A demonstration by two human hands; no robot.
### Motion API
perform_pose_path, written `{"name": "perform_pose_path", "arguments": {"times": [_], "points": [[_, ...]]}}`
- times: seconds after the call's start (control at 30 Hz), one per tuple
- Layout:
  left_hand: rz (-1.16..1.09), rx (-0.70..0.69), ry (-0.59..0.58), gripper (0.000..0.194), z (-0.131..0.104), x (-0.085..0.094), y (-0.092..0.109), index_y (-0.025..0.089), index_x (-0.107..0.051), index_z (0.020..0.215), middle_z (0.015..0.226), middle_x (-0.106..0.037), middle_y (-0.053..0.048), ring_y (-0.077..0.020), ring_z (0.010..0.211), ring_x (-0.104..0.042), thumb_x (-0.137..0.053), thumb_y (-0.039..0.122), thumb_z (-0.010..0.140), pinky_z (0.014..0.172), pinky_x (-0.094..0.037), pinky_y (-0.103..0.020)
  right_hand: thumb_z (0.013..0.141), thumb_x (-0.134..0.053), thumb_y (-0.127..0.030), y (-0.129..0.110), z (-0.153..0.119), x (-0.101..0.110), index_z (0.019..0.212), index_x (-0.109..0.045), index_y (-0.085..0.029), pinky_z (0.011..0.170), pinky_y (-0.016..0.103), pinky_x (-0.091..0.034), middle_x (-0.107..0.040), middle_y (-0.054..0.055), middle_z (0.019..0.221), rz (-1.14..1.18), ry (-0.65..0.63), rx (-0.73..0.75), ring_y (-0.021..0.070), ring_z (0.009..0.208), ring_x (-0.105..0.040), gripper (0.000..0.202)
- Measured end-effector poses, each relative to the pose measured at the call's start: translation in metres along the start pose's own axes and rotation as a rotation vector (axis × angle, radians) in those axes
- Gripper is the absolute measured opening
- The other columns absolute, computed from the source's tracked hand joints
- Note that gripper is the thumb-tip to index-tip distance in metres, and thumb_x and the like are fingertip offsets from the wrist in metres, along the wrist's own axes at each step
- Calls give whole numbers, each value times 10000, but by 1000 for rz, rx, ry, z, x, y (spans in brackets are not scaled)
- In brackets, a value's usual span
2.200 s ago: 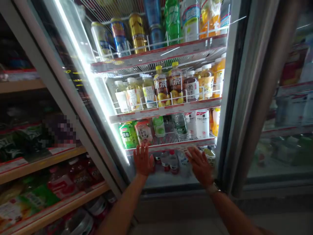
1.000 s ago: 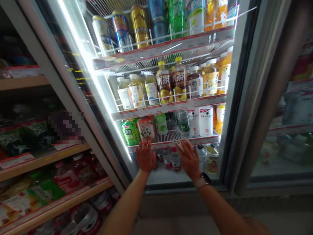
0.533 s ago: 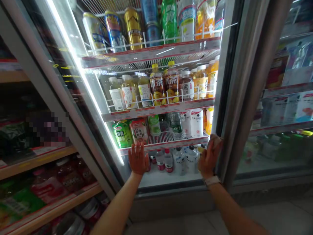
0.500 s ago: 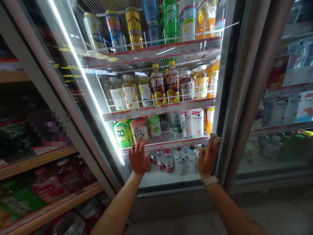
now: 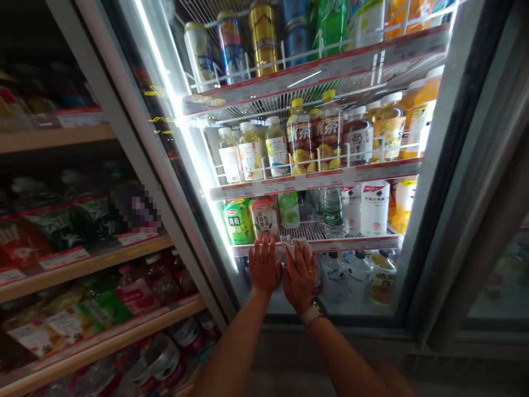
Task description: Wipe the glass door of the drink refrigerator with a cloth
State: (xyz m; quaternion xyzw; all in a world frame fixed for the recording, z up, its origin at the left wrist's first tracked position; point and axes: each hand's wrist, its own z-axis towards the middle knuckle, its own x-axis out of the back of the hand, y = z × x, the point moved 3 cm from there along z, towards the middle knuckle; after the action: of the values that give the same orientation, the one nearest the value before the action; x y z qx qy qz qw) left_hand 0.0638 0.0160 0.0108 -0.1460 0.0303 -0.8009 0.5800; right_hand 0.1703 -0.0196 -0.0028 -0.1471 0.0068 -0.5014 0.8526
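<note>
My left hand (image 5: 265,266) lies flat with fingers spread on the glass door (image 5: 285,306) of a lit drinks cooler, in front of the lower shelf edge. Close beside it on the right, my right hand (image 5: 299,273) presses a pale crumpled cloth (image 5: 292,246) against the glass; a watch band circles that wrist. Behind the glass, just above my hands, stand a red pouch (image 5: 264,216), a green pouch (image 5: 238,221) and a clear bottle with a green label (image 5: 332,212).
Wooden shelves (image 5: 103,256) with bottles and pouches stand on the left. The cooler's metal frame (image 5: 458,220) runs up the right side, with another glass door beyond. Cans and tea bottles fill the upper shelves.
My right hand has moved left with the cloth, from the door's right edge to beside my left hand. The view has shifted, so the cooler appears further right.
</note>
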Motion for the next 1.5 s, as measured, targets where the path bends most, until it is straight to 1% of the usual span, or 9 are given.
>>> {"name": "perform_pose_path", "arguments": {"times": [0.2,0.4,0.6,0.83,1.0,1.13,1.23,1.37,1.5], "points": [[-117,45,-19,594,-6,-5,-4,225,-246,1543,1574,-338,-101,-224,1498,-209,-404,286,973,1231,-142,-470,924,-398,-106,-1,-11,-1,1503,-372,-290,1195,432,-270,-541,59,1442,70,-104,162,207,1430,-369,608],[-61,21,1,590,-3,-1,-2,200,-244,1544,1553,-386,-108,-238,1498,-210,-329,339,977,1217,-178,-475,895,-393,-62,14,-23,15,1456,-453,-272,1201,391,-244,-537,50,1449,43,-243,313,174,1424,-380,602],[-23,-2,-30,602,1,3,-2,153,-225,1547,1504,-448,-159,-268,1495,-211,-291,353,984,1197,-214,-507,839,-341,29,21,-14,23,1485,-402,-289,1201,370,-237,-522,25,1463,27,-293,322,150,1425,-373,723],[-249,15,-352,660,17,59,-9,186,-124,1564,1605,-271,-121,-243,1502,-181,-405,332,984,1192,-294,-460,885,-371,-38,-7,11,13,1530,-305,-267,1227,436,-153,-408,41,1545,86,-293,226,185,1480,-261,687],[-365,161,-384,664,33,93,-7,222,-49,1570,1637,-158,-94,-218,1498,-181,-376,280,995,1199,-311,-415,907,-370,-116,-46,21,-5,1574,-66,-157,1210,486,-219,-229,101,1619,200,-223,96,243,1518,-81,733],[-453,201,-458,624,41,92,-10,226,-57,1573,1628,-195,-89,-196,1486,-217,-315,278,1007,1210,-297,-367,926,-326,-131,-66,35,-12,1561,80,-150,1198,445,-298,-232,77,1623,378,-218,61,198,1518,-70,754],[-451,232,-450,592,41,89,-18,233,-54,1573,1621,-215,-83,-170,1484,-202,-252,256,1016,1220,-262,-337,934,-343,-155,-67,47,-8,1568,26,-150,1189,462,-318,-294,88,1600,473,-259,104,205,1514,-113,733],[-356,213,-459,600,42,85,-17,266,-35,1568,1632,-157,-70,-185,1499,-115,-277,290,1020,1247,-119,-430,941,-347,-145,-48,56,10,1571,-123,-203,1187,464,-321,-346,79,1575,477,-195,178,208,1487,-238,671],[-297,318,-445,625,52,73,-4,259,-5,1564,1646,-32,-68,-215,1507,-14,-304,326,1019,1238,-81,-473,915,-363,-74,-15,64,34,1554,-221,-276,1204,511,-273,-355,53,1568,298,-45,135,236,1472,-275,685]]}}
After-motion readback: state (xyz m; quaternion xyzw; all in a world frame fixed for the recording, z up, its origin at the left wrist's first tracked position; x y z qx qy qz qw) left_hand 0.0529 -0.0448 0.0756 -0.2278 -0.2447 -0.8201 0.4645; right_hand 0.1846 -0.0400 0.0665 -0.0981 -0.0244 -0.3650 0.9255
